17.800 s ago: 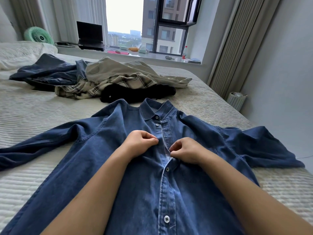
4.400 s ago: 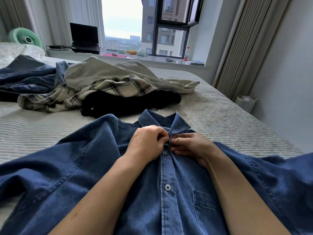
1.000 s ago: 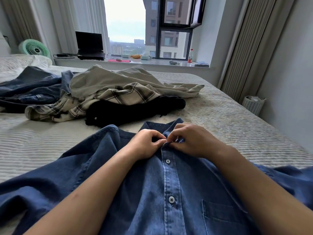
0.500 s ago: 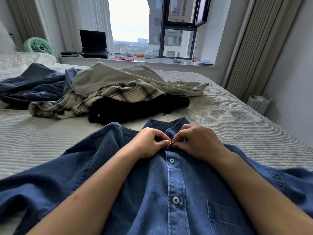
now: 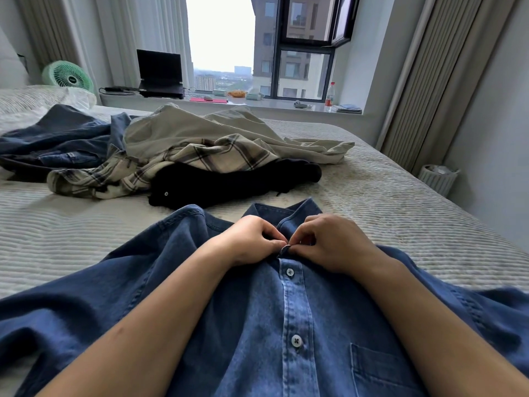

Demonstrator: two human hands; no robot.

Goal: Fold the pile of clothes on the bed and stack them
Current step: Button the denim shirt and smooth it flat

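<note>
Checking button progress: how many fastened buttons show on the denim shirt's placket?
2. One just below the hands, one lower on the placket of the denim shirt. A third sits at the collar, pinched between left hand and right hand, mostly hidden.

Blue denim shirt (image 5: 257, 325) spread front-up, buttoned, rumpled clothes pile (image 5: 200, 156) beyond on bed, collar button perhaps unfastened

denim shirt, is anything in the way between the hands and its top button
Nothing visible. The left hand and right hand are already on the denim shirt, pinching the placket just below the collar. The pile of clothes lies farther up the bed, clear of both.
</note>
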